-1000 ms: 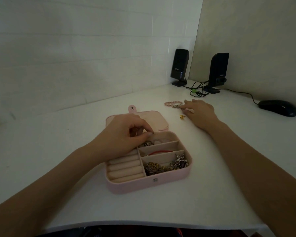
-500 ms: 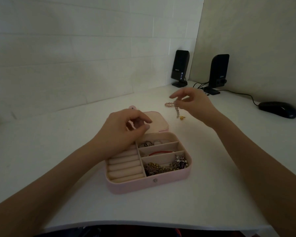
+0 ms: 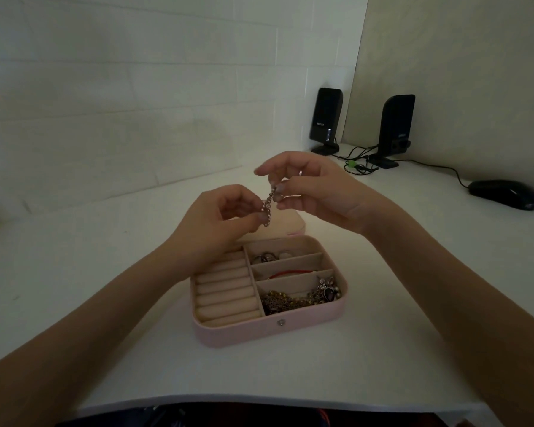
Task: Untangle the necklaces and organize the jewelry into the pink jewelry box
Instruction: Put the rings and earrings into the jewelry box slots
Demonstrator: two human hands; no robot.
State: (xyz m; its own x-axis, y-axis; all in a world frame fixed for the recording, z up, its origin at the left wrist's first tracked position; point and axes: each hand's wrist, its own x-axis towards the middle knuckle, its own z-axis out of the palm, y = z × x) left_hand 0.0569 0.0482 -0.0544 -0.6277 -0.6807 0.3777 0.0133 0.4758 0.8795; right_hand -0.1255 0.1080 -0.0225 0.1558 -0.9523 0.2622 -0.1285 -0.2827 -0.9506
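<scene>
Our fingers [image 3: 261, 215] are curled into pinches on both sides: the left hand [image 3: 219, 224] pinches the lower end of a short beaded bracelet [image 3: 269, 204] between thumb and forefinger, and the right hand [image 3: 313, 192] pinches its upper end, its other fingers loosely bent. The bracelet hangs between the two pinches, held in the air above the back of the box, touching nothing else.

Below our hands, on the white table [image 3: 383, 349], sits the open pink jewelry box [image 3: 272, 329], its lid [image 3: 290, 223] lying flat behind it. On its left are cushioned ring rolls [image 3: 225, 291]. On the right are three compartments: the far one holds rings [image 3: 269, 257], the middle one a red cord [image 3: 290, 272], and the near one a heap of chains and a pendant [image 3: 302, 297].

We judge the step in hand to be sorting this one bracelet. The next move calls for lowering it into a compartment with room, likely the middle one, and letting go so that it does not catch on the chains.

Two black speakers [image 3: 326, 120] and a computer mouse [image 3: 504, 194] stand well apart at the back right.
</scene>
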